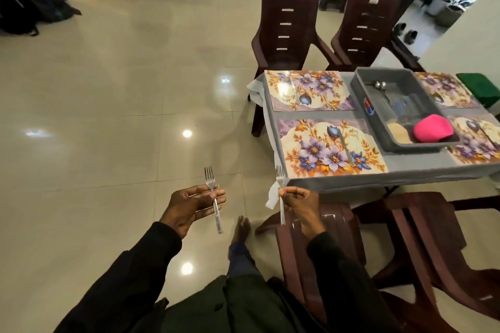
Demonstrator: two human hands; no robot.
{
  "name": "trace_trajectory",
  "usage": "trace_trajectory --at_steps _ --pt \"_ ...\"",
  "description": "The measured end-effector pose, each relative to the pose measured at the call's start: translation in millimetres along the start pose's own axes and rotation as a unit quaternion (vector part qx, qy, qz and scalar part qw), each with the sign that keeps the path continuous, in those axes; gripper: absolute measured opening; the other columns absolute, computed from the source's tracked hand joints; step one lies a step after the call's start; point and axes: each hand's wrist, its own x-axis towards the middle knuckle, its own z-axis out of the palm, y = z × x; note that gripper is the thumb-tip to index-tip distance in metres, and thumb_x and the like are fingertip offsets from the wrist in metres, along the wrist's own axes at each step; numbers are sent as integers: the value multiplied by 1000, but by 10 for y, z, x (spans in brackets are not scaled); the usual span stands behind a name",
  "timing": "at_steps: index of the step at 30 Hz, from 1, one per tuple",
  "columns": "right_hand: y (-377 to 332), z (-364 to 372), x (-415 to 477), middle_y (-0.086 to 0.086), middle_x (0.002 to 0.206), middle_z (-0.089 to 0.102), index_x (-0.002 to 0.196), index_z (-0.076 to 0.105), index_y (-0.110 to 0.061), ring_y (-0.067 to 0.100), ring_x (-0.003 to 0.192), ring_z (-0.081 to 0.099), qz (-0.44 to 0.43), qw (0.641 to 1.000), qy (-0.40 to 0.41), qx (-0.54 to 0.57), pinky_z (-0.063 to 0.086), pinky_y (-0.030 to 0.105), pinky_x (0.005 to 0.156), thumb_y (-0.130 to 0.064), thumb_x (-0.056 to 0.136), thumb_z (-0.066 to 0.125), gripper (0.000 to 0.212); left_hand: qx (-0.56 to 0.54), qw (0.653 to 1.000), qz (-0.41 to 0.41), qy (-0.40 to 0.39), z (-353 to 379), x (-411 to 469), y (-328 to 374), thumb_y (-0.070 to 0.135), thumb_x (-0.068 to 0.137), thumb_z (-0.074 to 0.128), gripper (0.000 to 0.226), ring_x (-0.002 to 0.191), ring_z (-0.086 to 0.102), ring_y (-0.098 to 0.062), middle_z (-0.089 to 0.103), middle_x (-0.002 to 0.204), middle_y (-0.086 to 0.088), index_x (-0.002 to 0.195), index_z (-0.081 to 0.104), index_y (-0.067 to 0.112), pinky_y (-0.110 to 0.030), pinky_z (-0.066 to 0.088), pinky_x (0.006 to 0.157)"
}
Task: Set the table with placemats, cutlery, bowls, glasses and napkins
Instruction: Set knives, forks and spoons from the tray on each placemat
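My left hand [189,207] pinches a steel fork [213,197] upright over the floor, left of the table. My right hand [299,204] grips a second fork [280,184], tines up, just off the table's near-left corner. Several floral placemats lie on the grey-clothed table [405,177]; the near-left placemat [331,147] and the far-left placemat [308,90] each carry a knife. A grey tub [378,127] in the middle holds spoons [380,85], glasses, a pink bowl [433,128] and a beige item.
Two brown plastic chairs [286,32] stand at the table's far side and two more [319,238] at the near side, close to my right arm. A green thing [480,88] sits at the table's far right. Backpacks [32,3] lie on the glossy floor at far left.
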Motion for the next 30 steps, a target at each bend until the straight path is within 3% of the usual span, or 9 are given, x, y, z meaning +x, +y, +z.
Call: trace_trajectory --at_steps 6,9,12,15,19,21,27,30 --pt "-197 -102 1155 10 83 78 83 80 -10 33 86 74 12 998 51 -46 63 47 77 -7 80 82 4 6 1000 -18 17 335 733 521 0 92 68 29 105 74 -31 76 112 -16 121 66 -1 -44 57 97" --pt "-317 -151 1729 6 82 79 78 80 -14 25 84 74 11 996 64 -68 61 42 77 -5 78 83 9 8 999 -18 25 556 1121 770 2 93 68 28 105 74 -31 76 112 -16 120 67 0 -44 56 98" --pt "-342 -156 2165 3 80 78 73 78 -15 22 84 74 1 989 87 -120 61 37 81 -2 77 82 14 14 999 -26 21 722 1408 924 2 93 67 28 105 74 -30 76 112 -16 121 67 0 -36 61 89" --pt "-353 -140 2487 7 86 77 81 81 -6 16 79 69 -8 976 91 -196 56 29 78 -3 81 79 3 7 999 -34 20 820 1631 1030 0 90 70 33 105 74 -33 75 113 -18 122 64 -4 -35 62 86" --pt "-195 -54 2821 15 88 78 82 80 -1 26 81 72 -23 960 74 -270 59 38 82 -4 83 78 4 -2 999 -34 33 864 1855 1182 -4 89 69 31 104 73 -35 75 112 -21 120 65 -7 -35 63 83" --pt "-109 -11 2898 17 89 78 83 80 0 31 86 74 -33 952 70 -297 58 35 83 -5 85 77 6 -5 999 -39 32 873 1927 1224 -4 90 69 31 106 73 -36 74 113 -21 120 65 -6 -38 61 88" --pt "-41 75 2984 11 91 78 86 80 -2 24 85 72 -11 948 74 -309 54 28 83 -9 87 76 8 -7 997 -60 39 875 2182 1351 -5 89 69 29 104 74 -34 75 112 -20 118 65 -4 -40 60 90" --pt "-32 94 2987 5 84 76 82 79 -2 15 75 67 -9 949 79 -304 53 25 72 -7 87 74 9 0 998 -68 18 876 2348 1430 -6 89 68 28 105 73 -35 74 114 -20 117 66 -4 -40 60 90"
